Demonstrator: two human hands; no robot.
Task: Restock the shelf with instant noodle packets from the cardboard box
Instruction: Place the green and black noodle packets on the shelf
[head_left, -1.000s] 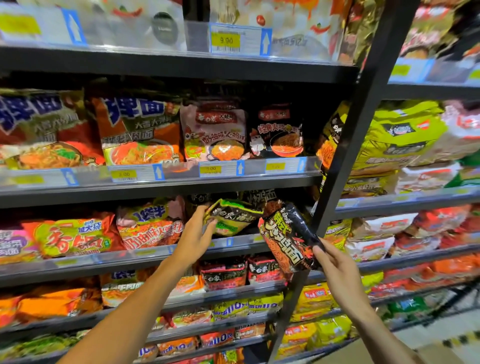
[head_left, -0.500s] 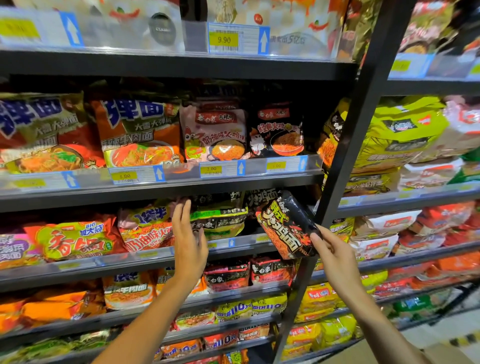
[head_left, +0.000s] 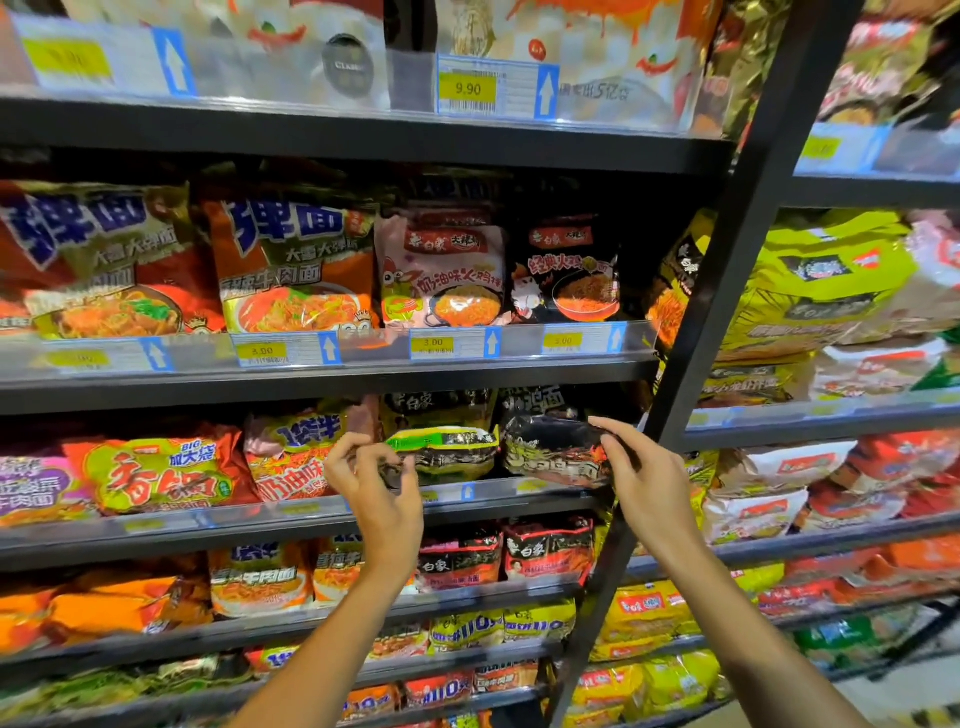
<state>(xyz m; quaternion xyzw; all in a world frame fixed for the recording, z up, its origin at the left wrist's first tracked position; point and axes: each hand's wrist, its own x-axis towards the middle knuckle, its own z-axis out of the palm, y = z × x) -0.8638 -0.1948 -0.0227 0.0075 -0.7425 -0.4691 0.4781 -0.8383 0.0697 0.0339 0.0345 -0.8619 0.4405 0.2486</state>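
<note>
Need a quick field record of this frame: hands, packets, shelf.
left hand: fingers curled at the left end of the green-and-black packet; grip unclear
right hand: fingers on the right end of the black packet
packets: side by side on the third shelf, behind its front rail
cardboard box: not in view

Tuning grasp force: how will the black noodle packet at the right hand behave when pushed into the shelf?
The black noodle packet has glossy, crinkled film, so it is probably slippery and its edges will likely flex. It looks puffy, likely light. It lies tilted on the shelf lip, so the right hand could slide it.
</note>
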